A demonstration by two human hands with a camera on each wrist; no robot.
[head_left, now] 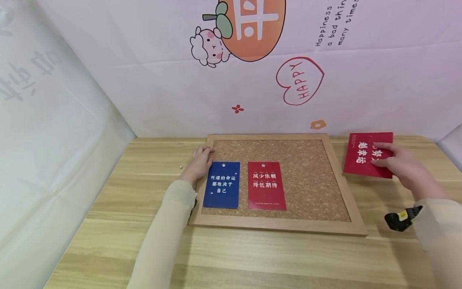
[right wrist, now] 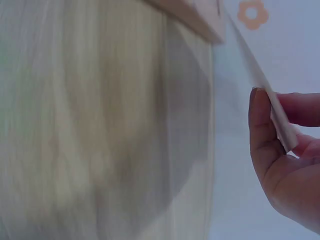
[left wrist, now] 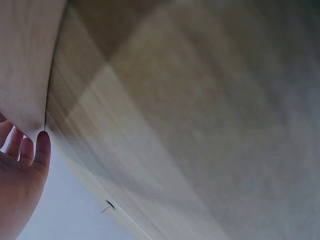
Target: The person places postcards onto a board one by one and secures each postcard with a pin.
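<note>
In the head view, my right hand (head_left: pixel 406 166) pinches a red card (head_left: pixel 364 168) with white characters, turned sideways, just off the corkboard's right side. The right wrist view shows the card (right wrist: pixel 255 65) nearly edge-on between the thumb and fingers of that hand (right wrist: pixel 290 175). My left hand (head_left: pixel 198 162) rests at the left edge of the wood-framed corkboard (head_left: pixel 306 180). Its fingers (left wrist: pixel 42 150) touch the frame's side in the left wrist view. A blue card (head_left: pixel 221 196) and another red card (head_left: pixel 267 196) hang upright on the board, each with a pushpin at its top.
A small pushpin (head_left: pixel 181 167) lies on the wooden table (head_left: pixel 252 261) left of the board; its needle shows in the left wrist view. Behind the table hangs a printed pale cloth (head_left: pixel 162 80). A black device (head_left: pixel 402 218) is strapped at the right wrist.
</note>
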